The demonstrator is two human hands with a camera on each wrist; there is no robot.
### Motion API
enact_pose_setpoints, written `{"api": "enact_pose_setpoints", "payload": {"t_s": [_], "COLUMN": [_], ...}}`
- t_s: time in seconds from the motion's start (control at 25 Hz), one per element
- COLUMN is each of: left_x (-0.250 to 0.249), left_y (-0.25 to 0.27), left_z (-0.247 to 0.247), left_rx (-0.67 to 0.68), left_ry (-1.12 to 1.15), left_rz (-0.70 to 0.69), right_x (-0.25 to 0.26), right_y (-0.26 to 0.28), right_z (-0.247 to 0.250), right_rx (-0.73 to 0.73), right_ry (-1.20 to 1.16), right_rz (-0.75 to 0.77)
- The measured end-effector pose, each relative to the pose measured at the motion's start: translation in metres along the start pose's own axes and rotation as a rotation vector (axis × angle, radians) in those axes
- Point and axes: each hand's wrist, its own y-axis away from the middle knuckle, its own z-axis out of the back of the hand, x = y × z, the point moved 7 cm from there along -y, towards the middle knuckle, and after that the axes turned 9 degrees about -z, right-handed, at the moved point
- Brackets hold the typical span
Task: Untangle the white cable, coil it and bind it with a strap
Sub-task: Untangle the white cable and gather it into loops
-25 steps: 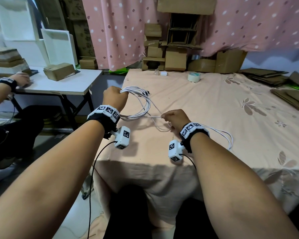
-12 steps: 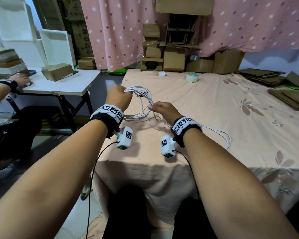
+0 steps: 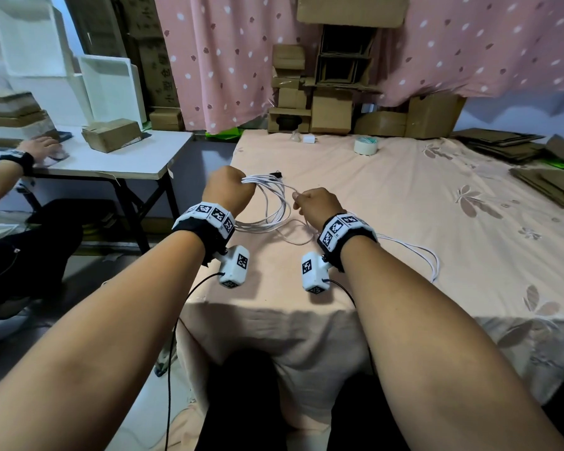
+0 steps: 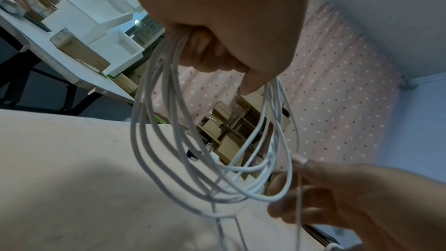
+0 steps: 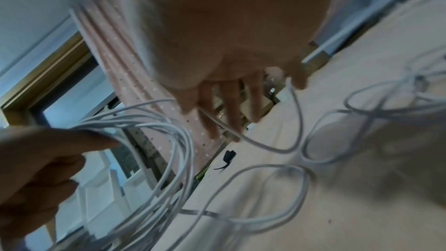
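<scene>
left hand (image 3: 227,190): fist closed round the gathered loops of the white cable (image 3: 275,206), held above the bed's near-left corner; loops hang below the fingers (image 4: 212,58)
right hand (image 3: 316,205): just beside the coil; pinches one loose strand between thumb and fingers (image 5: 231,110)
cable tail: runs under the right wrist and lies in slack loops on the bed (image 3: 404,196) near its front edge
strap (image 3: 276,174): small black piece on the sheet just behind the coil
far edge: tape roll (image 3: 365,145); white charger (image 3: 308,139)

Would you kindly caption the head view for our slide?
Left hand grips the white cable coil while right hand feeds a strand.
</scene>
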Motion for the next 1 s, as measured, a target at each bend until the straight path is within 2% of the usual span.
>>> {"api": "enact_pose_setpoints", "payload": {"t_s": [0.08, 0.12, 0.24, 0.32, 0.4, 0.48, 0.56, 0.64, 0.8, 1.0], "left_x": [0.0, -0.002, -0.014, -0.02, -0.019, -0.016, -0.012, -0.011, -0.013, -0.024], "left_y": [0.001, 0.001, 0.001, 0.004, 0.006, 0.009, 0.009, 0.01, 0.012, 0.018], "left_z": [-0.007, -0.011, -0.022, -0.029, -0.034, -0.036, -0.039, -0.043, -0.049, -0.048], "left_rx": [0.015, 0.029, 0.137, 0.242, 0.319, 0.34, 0.333, 0.356, 0.422, 0.5], "left_ry": [-0.028, -0.045, -0.071, 0.009, 0.228, 0.521, 0.769, 0.906, 0.966, 0.956], "left_rz": [-0.02, -0.041, -0.16, -0.217, -0.164, -0.024, 0.126, 0.227, 0.241, 0.168], "right_x": [0.003, 0.012, 0.058, 0.074, 0.073, 0.065, 0.058, 0.051, 0.043, 0.034], "right_y": [0.008, 0.011, 0.028, 0.028, 0.021, 0.015, 0.012, 0.011, 0.011, 0.011], "right_z": [0.001, 0.002, -0.006, -0.015, -0.013, -0.014, -0.014, -0.011, 0.003, 0.009], "right_rx": [0.015, 0.005, 0.039, 0.05, -0.034, -0.094, -0.145, -0.193, -0.276, -0.259], "right_ry": [0.315, 0.425, 0.359, 0.351, 0.393, 0.386, 0.324, 0.218, -0.001, -0.08], "right_rz": [-0.068, -0.046, 0.241, 0.349, 0.363, 0.359, 0.367, 0.381, 0.404, 0.357]}}
